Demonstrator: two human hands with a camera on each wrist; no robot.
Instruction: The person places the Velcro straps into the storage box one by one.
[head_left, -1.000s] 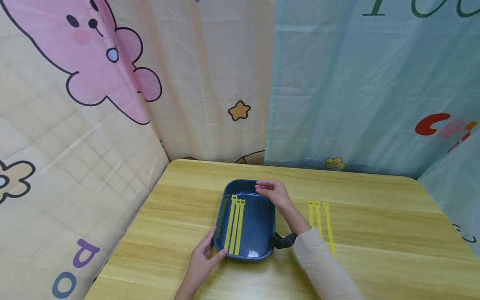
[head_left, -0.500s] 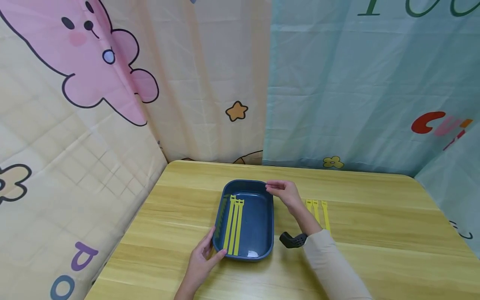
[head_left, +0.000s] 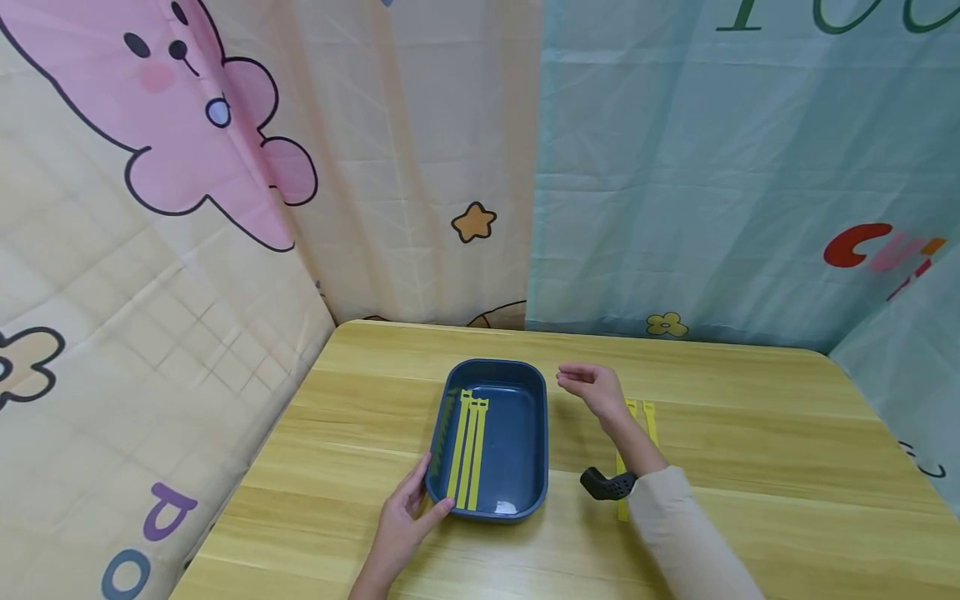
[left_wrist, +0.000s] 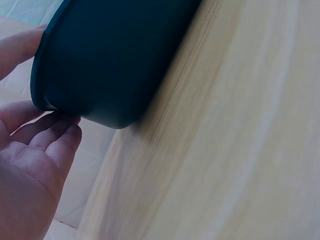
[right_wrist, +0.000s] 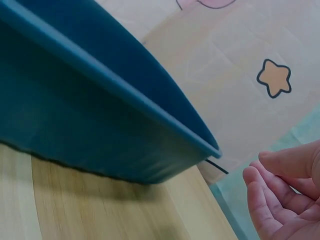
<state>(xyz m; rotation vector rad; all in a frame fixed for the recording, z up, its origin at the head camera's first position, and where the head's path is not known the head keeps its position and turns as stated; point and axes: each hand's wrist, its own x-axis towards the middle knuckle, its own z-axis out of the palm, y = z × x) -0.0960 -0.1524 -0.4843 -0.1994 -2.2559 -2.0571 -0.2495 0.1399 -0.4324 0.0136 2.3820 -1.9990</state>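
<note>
My left hand (head_left: 401, 525) grips the near left corner of a dark blue tray (head_left: 517, 454), its thumb over the rim. In the left wrist view, the fingers (left_wrist: 62, 140) curl against the tray's outer wall. Three flat yellow cable ties (head_left: 468, 454), each with a slotted head, lie side by side lengthwise along the tray's left half. My right hand (head_left: 596, 390) holds nothing and hovers right of the tray's far right corner, fingers loosely bent. More yellow cable ties (head_left: 650, 417) lie on the table to the right, partly hidden under the right forearm.
The tray stands on a wood-patterned table (head_left: 787, 450). Printed curtains (head_left: 420, 167) hang along its far edge and left side. A black device (head_left: 607, 485) is strapped to the right wrist.
My right hand has moved rightward from above the tray's far right corner to outside it, its forearm now covering more of the loose ties. The left hand has kept its grip.
</note>
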